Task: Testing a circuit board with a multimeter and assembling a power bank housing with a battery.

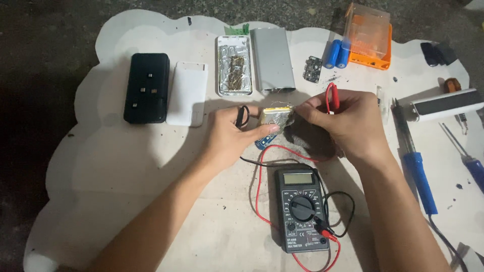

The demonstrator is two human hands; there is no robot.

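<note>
The person's left hand [229,133] is clenched around a black multimeter probe [242,116] and also presses with the thumb on a flat battery pouch wrapped in silver foil [276,117]. This pouch lies in the middle of the pale, cloud-shaped worktop [101,166], between the two hands. The right hand [348,123] is grasping a red multimeter probe [331,98] between its fingers, and its fingertips touch the right end of the pouch. A small blue circuit board [263,141] shows under the pouch, just beside the left thumb.

A dark grey digital multimeter with a round dial [301,207] lies near the person, below the hands, with red and black wires [258,186] going from it toward the hands.

Farther away lie a black rectangular case [146,88], a white flat cover [187,93] just beside it, an open shell lined with silver foil [234,65] and a grey metal sleeve [272,59]. Two blue cylindrical cells [337,53] rest beside an orange plastic box [370,38]. At the right lies a soldering iron with blue handle [418,176].
</note>
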